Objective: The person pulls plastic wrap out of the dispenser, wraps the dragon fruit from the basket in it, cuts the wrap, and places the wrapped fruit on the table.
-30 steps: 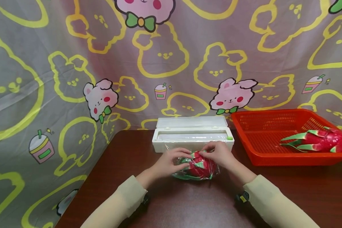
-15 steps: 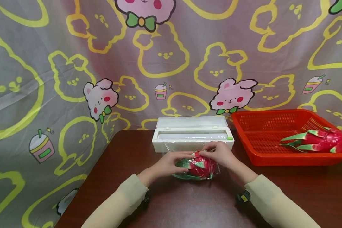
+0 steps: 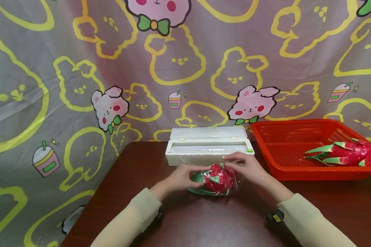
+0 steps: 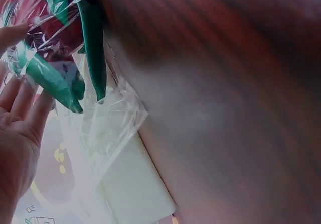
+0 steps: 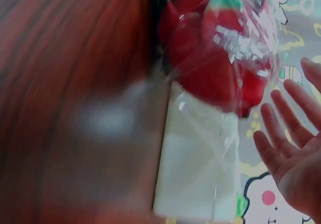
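Note:
A red dragon fruit (image 3: 218, 180) with green scales lies on the table, covered in clear cling film (image 4: 115, 116). My left hand (image 3: 180, 179) grips the fruit's left end, thumb on the near side and fingers over the far side, as the left wrist view also shows. Right of the fruit, my right hand (image 3: 246, 167) is held with its fingers loosely extended; in the right wrist view they spread apart beside the wrapped fruit (image 5: 215, 58), holding nothing. Loose film trails from the fruit toward the white cling film dispenser (image 3: 188, 159).
Just behind the hands stands the dispenser, its lid (image 3: 208, 132) raised and a film roll (image 3: 208, 148) inside. To the right, a red plastic basket (image 3: 321, 173) contains another dragon fruit (image 3: 355, 152). A patterned cloth (image 3: 185, 85) hangs behind the brown table (image 3: 204, 223).
My right hand has let go of the film on top of the fruit and moved slightly right, its fingers loosening. My left hand stays on the fruit, its fingers shifted slightly.

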`<state>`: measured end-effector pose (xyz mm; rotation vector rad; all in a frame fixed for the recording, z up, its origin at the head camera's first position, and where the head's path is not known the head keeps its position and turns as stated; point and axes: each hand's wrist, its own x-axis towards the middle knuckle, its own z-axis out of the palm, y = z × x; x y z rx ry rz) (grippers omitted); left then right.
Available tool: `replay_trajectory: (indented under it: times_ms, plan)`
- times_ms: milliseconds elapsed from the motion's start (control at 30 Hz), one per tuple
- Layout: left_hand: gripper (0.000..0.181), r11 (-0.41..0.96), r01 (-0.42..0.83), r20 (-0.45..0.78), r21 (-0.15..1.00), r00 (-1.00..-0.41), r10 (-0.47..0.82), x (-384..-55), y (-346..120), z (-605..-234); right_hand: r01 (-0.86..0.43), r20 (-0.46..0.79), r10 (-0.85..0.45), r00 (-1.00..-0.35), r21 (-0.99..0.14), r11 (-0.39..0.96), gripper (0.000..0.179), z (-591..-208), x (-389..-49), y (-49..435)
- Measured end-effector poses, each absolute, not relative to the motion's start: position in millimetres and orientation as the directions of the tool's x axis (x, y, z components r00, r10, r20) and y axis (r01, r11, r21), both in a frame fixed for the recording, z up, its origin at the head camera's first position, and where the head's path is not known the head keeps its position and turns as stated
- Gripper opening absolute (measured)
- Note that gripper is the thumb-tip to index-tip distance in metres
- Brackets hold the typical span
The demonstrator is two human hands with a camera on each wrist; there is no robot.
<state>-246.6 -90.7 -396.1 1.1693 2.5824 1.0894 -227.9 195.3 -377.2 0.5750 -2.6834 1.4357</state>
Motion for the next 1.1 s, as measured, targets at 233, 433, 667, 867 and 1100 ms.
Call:
replay_trajectory:
  times_ms: [233, 433, 667, 867, 1100]
  plan:
    - [0.057, 0.455, 0.525, 0.137, 0.719, -0.749, 0.649, -249, -91, -396, -0.458, 0.319, -0.341, -0.884, -0.733, 0.502, 0.033, -392, -216, 217]
    - [0.056, 0.434, 0.495, 0.126, 0.753, -0.755, 0.644, -252, -93, -396, -0.457, 0.296, -0.364, -0.883, -0.718, 0.525, 0.04, -402, -209, 229]
    - [0.055, 0.461, 0.502, 0.121, 0.732, -0.761, 0.637, -253, -92, -396, -0.38, 0.186, -0.37, -0.91, -0.728, 0.571, 0.017, -402, -211, 231]
    - [0.055, 0.471, 0.514, 0.123, 0.717, -0.758, 0.64, -254, -92, -397, -0.381, 0.165, -0.398, -0.903, -0.738, 0.558, 0.017, -400, -209, 227]
    - [0.055, 0.466, 0.52, 0.126, 0.716, -0.753, 0.646, -255, -93, -396, -0.426, 0.191, -0.437, -0.879, -0.728, 0.538, 0.007, -395, -208, 226]
